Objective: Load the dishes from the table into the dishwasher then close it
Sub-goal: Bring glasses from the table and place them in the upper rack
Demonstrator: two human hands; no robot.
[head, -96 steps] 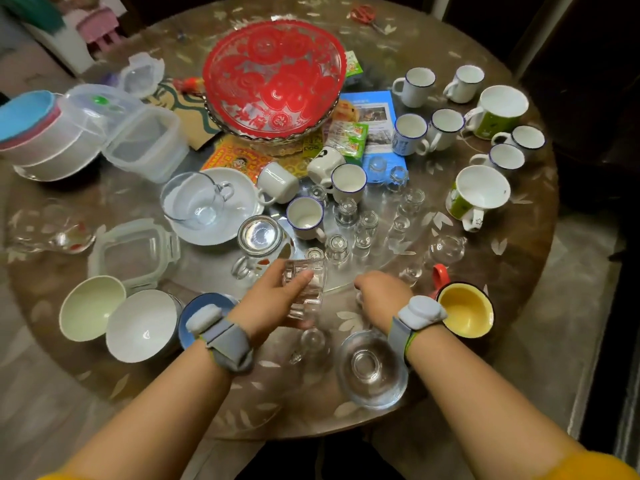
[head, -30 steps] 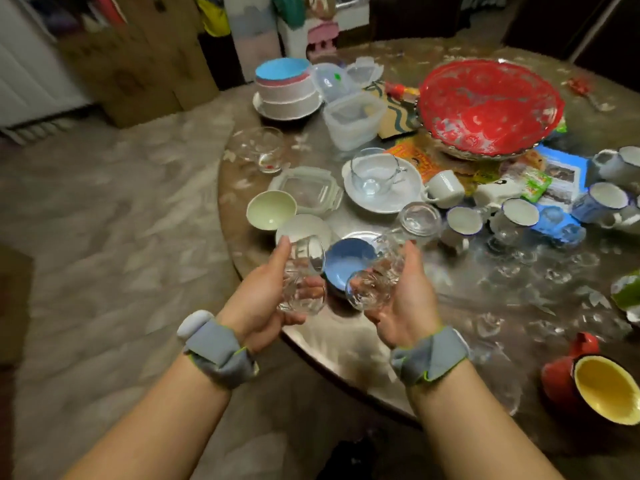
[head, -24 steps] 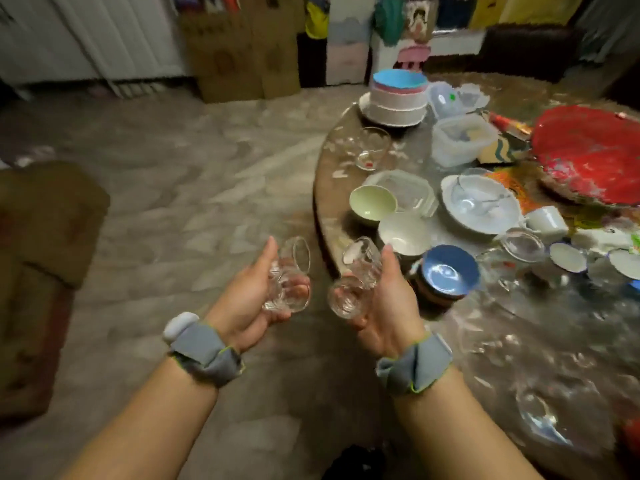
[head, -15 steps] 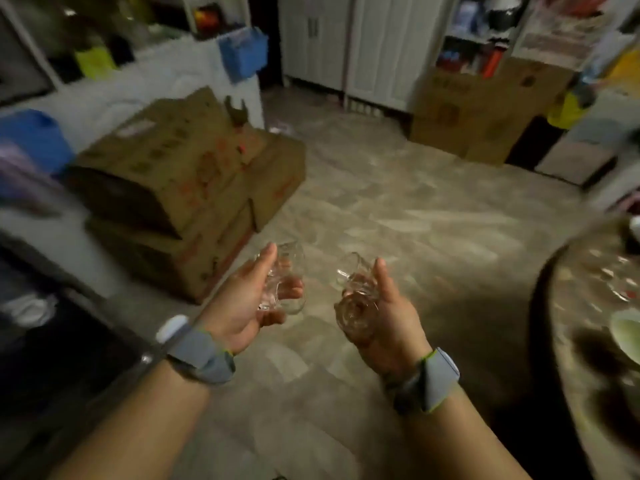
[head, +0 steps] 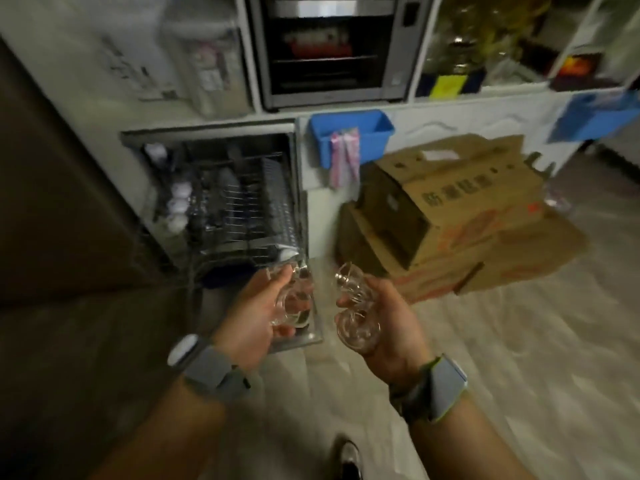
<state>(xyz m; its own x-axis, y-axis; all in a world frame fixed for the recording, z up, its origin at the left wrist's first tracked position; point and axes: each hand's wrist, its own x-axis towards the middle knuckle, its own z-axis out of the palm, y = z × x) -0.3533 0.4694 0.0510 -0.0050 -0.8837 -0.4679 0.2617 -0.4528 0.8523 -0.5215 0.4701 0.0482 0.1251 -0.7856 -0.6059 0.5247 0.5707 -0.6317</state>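
Head view: left hand (head: 254, 315) and right hand (head: 384, 327) are each gripping clear glasses (head: 353, 306), fingers curled round, just before open dishwasher (head: 221, 202). Advice: seat rims down between rack tines, one hand first.

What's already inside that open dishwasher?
The open dishwasher holds a wire rack with several pale rounded dishes along its left side. Blur hides what they are; the lower front is covered by the left hand.
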